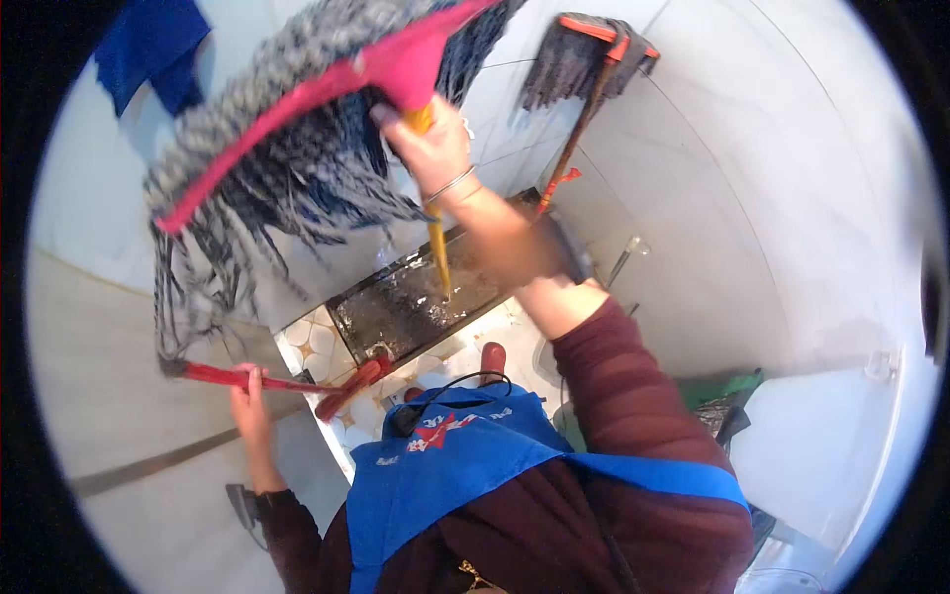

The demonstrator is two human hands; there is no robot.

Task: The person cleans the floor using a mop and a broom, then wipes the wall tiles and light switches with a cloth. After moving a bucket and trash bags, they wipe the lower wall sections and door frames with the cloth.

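One raised mop [297,109], white tiled walls [762,198], wet drain [411,302]

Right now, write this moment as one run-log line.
right hand: grips yellow mop handle, mop head raised | left hand: on red handle | second mop: against wall

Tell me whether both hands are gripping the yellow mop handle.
No: only the right hand grips the yellow handle below the pink mop head; the left hand holds a red handle.

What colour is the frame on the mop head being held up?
Bright pink: the mop frame, over grey-and-blue strands, held by the right hand; head view.
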